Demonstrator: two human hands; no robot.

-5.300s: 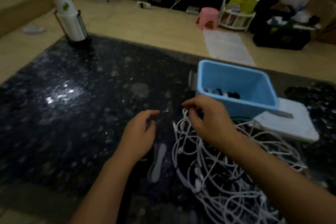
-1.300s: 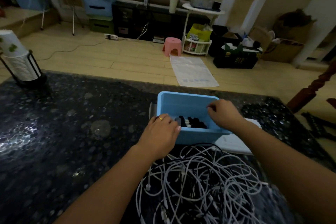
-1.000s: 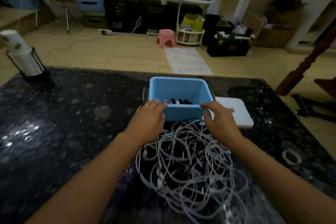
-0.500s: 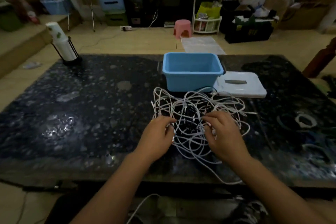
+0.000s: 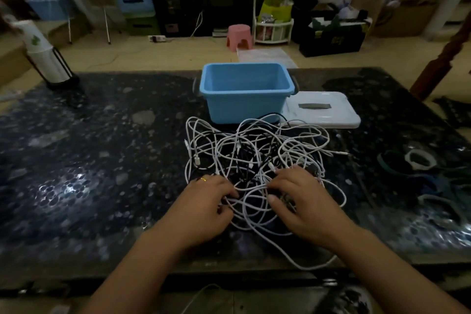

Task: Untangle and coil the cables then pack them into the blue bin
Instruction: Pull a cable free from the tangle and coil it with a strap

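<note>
Resting at the near edge of a tangle of white and black cables (image 5: 257,158), both hands have their fingers curled in among the strands. The left hand (image 5: 204,206) lies palm down on the left side of the pile, a gold ring (image 5: 203,179) on one finger, and its fingertips pinch a white strand near the middle. The right hand (image 5: 298,201) lies on the right side, its fingers bent round several loops and the thumb pressing against a strand; exactly which cable each hand has hold of I cannot tell.

The tangle sits on a dark speckled table (image 5: 102,160), spread from just in front of the blue bin (image 5: 246,92) down to the table's near edge, where one white loop hangs slightly over. The bin stands upright just beyond the pile, with some loops touching its front wall; its inside is hidden from this angle. A white lid (image 5: 321,109) lies flat beside the bin on its right.

A stack of paper cups in a black wire holder (image 5: 46,56) stands at the far left corner. A small white coil (image 5: 419,159) lies well apart on the right. A pink stool (image 5: 239,37) stands on the floor beyond.
</note>
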